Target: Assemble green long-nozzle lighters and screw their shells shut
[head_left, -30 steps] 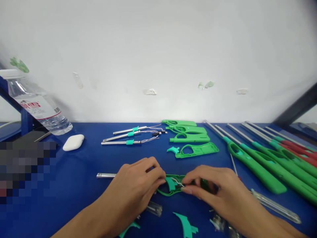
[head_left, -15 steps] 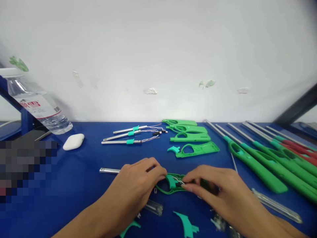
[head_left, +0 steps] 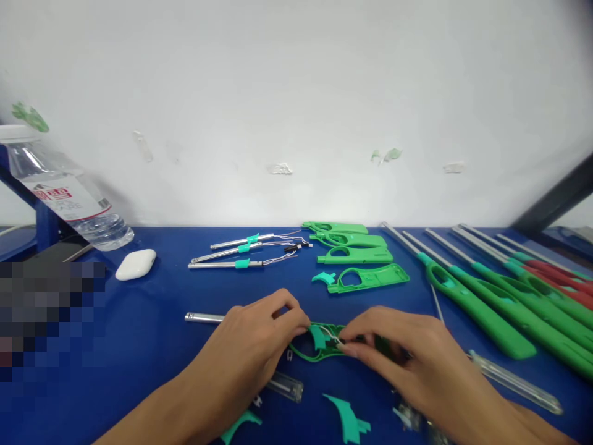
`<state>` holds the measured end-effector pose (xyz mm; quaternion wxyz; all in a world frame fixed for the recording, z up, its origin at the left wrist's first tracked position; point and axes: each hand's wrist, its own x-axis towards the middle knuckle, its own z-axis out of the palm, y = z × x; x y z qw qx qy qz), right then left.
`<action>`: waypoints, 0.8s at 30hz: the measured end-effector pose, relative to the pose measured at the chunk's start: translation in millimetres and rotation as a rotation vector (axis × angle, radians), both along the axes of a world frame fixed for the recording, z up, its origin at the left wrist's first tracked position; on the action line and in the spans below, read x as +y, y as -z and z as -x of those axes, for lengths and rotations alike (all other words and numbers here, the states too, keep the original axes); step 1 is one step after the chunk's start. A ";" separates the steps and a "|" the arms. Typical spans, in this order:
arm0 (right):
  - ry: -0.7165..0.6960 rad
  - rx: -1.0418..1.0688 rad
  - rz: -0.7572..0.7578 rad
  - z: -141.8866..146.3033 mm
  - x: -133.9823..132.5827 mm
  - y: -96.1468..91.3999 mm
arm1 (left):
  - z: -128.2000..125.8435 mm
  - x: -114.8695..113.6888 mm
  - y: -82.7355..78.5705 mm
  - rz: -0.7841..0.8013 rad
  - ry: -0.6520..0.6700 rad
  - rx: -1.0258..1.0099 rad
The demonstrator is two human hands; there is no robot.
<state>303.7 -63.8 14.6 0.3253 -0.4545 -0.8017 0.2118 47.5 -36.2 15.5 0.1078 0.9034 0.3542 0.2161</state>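
Head view. The shell (head_left: 328, 355) lies at the lower center of the frame, between the hands. The left hand (head_left: 262, 337) grips its left end; whether it also clasps the tube (head_left: 204, 317) is hidden. The right hand (head_left: 401, 340) pinches the wires (head_left: 330, 334) beside the trigger (head_left: 317, 337). Since a second ago, the tube sits slightly higher in the frame; the pinch is unchanged. From here, the wires appear not yet settled.

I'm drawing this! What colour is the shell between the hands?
The shell is green, seen best in the head view.
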 end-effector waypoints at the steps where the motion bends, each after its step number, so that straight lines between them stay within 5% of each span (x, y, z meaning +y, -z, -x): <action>1: 0.000 0.002 0.004 0.1 0.3 -0.1 | 0.4 -0.2 0.1 0.003 -0.002 0.001; 24: -0.094 0.020 0.069 -0.1 2.3 -1.6 | -5.7 -10.7 -10.0 -0.011 -0.001 0.055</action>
